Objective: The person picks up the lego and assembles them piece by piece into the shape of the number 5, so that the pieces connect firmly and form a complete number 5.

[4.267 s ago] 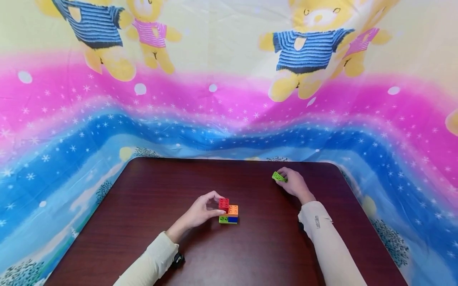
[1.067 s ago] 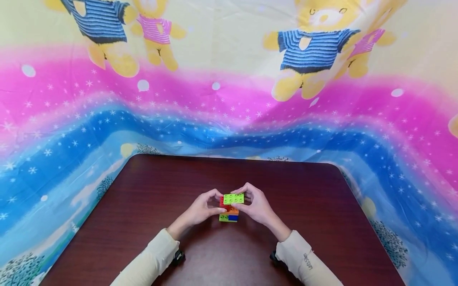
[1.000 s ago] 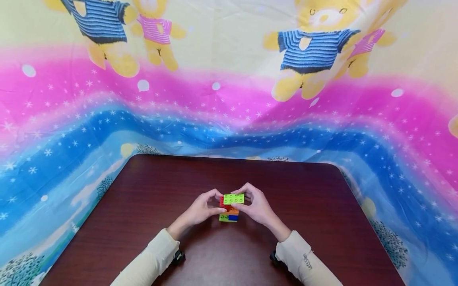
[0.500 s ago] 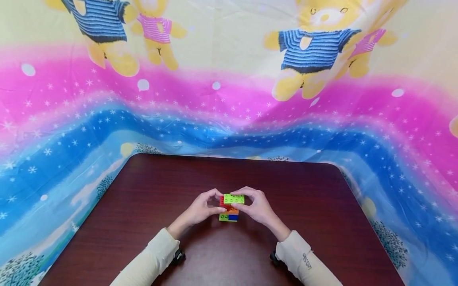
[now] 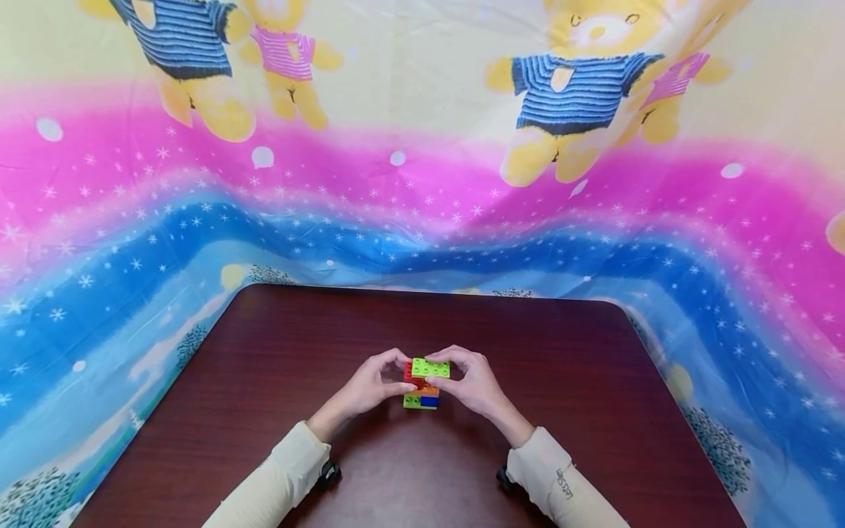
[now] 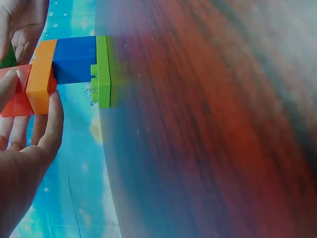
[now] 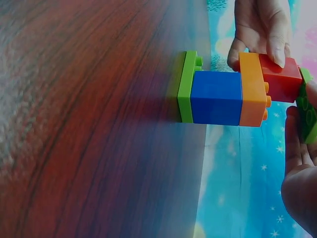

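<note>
A small tower of toy building bricks stands on the table. Its lower green plate (image 7: 186, 94) carries a blue brick (image 7: 216, 99) at one end, leaving studs bare beside it. An orange plate (image 7: 251, 101) tops the blue brick, and a red brick (image 7: 283, 85) sits on the orange one. My left hand (image 5: 364, 387) pinches the red brick between thumb and fingers, a fingertip by the orange plate. My right hand (image 5: 480, 383) pinches a second green plate (image 5: 430, 368), studs up, right at the red brick's top and reaching out to its right.
The dark brown wooden table (image 5: 317, 323) has rounded far corners. A patterned cloth (image 5: 422, 213) with printed bears hangs behind it and along both sides. Black wrist cameras (image 5: 328, 475) sit under the pale sleeves (image 5: 280, 469).
From the table's back right, my right hand has brought the green plate onto the red brick's top. Over the last second its fingers have shifted slightly; my left hand stays at the tower.
</note>
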{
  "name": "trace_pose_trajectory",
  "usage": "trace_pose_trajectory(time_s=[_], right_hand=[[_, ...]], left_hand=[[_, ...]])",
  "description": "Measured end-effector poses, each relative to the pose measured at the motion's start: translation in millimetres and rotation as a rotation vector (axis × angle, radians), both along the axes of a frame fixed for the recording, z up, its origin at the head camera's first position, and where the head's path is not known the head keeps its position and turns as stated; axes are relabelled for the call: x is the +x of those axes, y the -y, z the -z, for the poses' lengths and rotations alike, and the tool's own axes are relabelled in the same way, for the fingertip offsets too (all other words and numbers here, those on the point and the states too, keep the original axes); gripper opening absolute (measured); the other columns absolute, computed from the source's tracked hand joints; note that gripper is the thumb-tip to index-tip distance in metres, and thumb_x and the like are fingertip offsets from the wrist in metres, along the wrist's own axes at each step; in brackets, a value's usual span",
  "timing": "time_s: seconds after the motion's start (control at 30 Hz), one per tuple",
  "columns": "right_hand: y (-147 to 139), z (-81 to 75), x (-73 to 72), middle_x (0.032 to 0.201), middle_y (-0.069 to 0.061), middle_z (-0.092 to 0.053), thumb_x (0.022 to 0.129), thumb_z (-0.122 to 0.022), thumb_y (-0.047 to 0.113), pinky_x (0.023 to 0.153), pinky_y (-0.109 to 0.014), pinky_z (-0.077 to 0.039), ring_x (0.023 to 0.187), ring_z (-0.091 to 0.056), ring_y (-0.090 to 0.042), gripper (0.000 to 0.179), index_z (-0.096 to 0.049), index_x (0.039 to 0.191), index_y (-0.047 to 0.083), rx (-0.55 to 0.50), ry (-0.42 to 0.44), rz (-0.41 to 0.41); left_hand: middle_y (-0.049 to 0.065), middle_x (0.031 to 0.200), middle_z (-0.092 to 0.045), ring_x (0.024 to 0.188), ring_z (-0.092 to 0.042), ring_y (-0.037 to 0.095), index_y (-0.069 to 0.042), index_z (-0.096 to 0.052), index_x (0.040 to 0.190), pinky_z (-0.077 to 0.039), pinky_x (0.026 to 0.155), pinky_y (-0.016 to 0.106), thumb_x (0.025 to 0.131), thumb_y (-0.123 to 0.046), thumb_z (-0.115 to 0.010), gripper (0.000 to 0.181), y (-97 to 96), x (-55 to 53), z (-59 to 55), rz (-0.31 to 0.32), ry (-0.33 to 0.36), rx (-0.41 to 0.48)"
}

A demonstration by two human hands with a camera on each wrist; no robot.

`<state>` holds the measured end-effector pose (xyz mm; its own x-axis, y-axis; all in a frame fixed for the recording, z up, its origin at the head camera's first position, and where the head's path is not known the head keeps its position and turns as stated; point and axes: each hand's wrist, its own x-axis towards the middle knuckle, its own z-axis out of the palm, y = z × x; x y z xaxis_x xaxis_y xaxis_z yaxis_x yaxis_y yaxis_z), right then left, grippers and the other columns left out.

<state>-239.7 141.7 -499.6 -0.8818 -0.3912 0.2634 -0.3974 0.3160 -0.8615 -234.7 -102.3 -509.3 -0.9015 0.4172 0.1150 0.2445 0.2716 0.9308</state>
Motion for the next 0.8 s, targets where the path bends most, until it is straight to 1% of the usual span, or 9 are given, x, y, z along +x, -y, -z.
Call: trace_pose_trajectory(time_s=[0.07,0.17,0.27,0.33,0.37,0.57,0.6,0.7,0.8], right_hand=[[0.6,0.6,0.3,0.121,-0.006,-0.072,0.086,-0.085,0.011,0.097,-0.044,-0.059,0.111,-0.067,-0.026,0.04,-0.075,0.125,0.01,-0.006,0.006,0.003],[1.2,1.8,0.5,0.121,-0.009,-0.072,0.087,-0.084,0.008,0.096,-0.046,-0.06,0.11,-0.067,-0.031,0.041,-0.073,0.126,0.006,-0.02,0.014,0.002],[0.6,3.1,0.4,0.119,-0.008,-0.072,0.087,-0.084,0.009,0.094,-0.042,-0.06,0.107,-0.068,-0.032,0.04,-0.074,0.126,0.007,-0.027,0.018,-0.001],[0.0,3.4,0.1,0.117,-0.005,-0.073,0.087,-0.084,0.013,0.093,-0.037,-0.06,0.106,-0.068,-0.029,0.039,-0.075,0.125,0.01,-0.023,0.01,-0.003],[-0.3,3.9,-0.4,0.117,-0.002,-0.073,0.087,-0.085,0.014,0.093,-0.035,-0.06,0.106,-0.068,-0.027,0.039,-0.075,0.125,0.013,-0.016,0.006,-0.001],[0.7,2.9,-0.9,0.111,0.007,-0.072,0.088,-0.084,0.018,0.096,-0.039,-0.059,0.105,-0.066,-0.02,0.037,-0.076,0.123,0.025,0.021,0.006,0.013],[1.0,2.9,-0.9,0.111,0.007,-0.072,0.088,-0.084,0.019,0.097,-0.04,-0.059,0.105,-0.066,-0.019,0.037,-0.076,0.123,0.026,0.023,0.007,0.013],[1.4,4.1,-1.7,0.11,0.008,-0.072,0.089,-0.083,0.02,0.098,-0.037,-0.059,0.105,-0.066,-0.018,0.037,-0.076,0.125,0.025,0.024,0.004,0.01],[1.4,5.1,-3.0,0.111,0.007,-0.071,0.089,-0.083,0.02,0.095,-0.032,-0.059,0.104,-0.065,-0.017,0.038,-0.076,0.127,0.022,0.012,-0.007,0.001]], left_hand=[[0.011,0.114,-0.071,0.108,-0.067,0.029,-0.009,-0.066,0.116,-0.061,0.091,0.032,0.088,-0.005,-0.082,0.033,0.4,-3.8,7.8,-0.006,0.0,-0.006],[0.011,0.114,-0.071,0.107,-0.067,0.028,-0.01,-0.065,0.117,-0.061,0.091,0.033,0.088,-0.006,-0.082,0.034,0.9,-4.8,10.7,-0.002,-0.01,0.002],[0.009,0.115,-0.071,0.108,-0.067,0.026,-0.011,-0.065,0.118,-0.061,0.092,0.034,0.088,-0.008,-0.082,0.035,1.5,-5.5,12.4,0.006,-0.012,0.014],[0.008,0.115,-0.071,0.108,-0.068,0.026,-0.012,-0.065,0.118,-0.061,0.094,0.037,0.088,-0.009,-0.083,0.035,1.6,-5.5,12.3,0.005,-0.01,0.02],[0.009,0.114,-0.071,0.107,-0.068,0.027,-0.012,-0.065,0.117,-0.06,0.095,0.04,0.088,-0.008,-0.083,0.034,0.9,-4.2,9.6,0.002,-0.012,0.014],[0.002,0.112,-0.072,0.105,-0.069,0.022,-0.019,-0.066,0.115,-0.06,0.096,0.04,0.088,-0.018,-0.084,0.032,4.3,-6.0,8.9,0.002,-0.032,-0.028],[0.0,0.112,-0.072,0.105,-0.069,0.019,-0.02,-0.066,0.115,-0.059,0.097,0.039,0.088,-0.02,-0.085,0.033,5.6,-8.0,12.0,0.005,-0.038,-0.03],[0.0,0.111,-0.073,0.104,-0.069,0.018,-0.02,-0.066,0.114,-0.058,0.099,0.044,0.088,-0.02,-0.084,0.032,6.3,-9.3,13.7,0.004,-0.053,-0.033],[0.0,0.111,-0.073,0.104,-0.069,0.018,-0.019,-0.066,0.114,-0.056,0.101,0.046,0.088,-0.02,-0.084,0.032,6.4,-10.0,14.1,0.005,-0.06,-0.03]])
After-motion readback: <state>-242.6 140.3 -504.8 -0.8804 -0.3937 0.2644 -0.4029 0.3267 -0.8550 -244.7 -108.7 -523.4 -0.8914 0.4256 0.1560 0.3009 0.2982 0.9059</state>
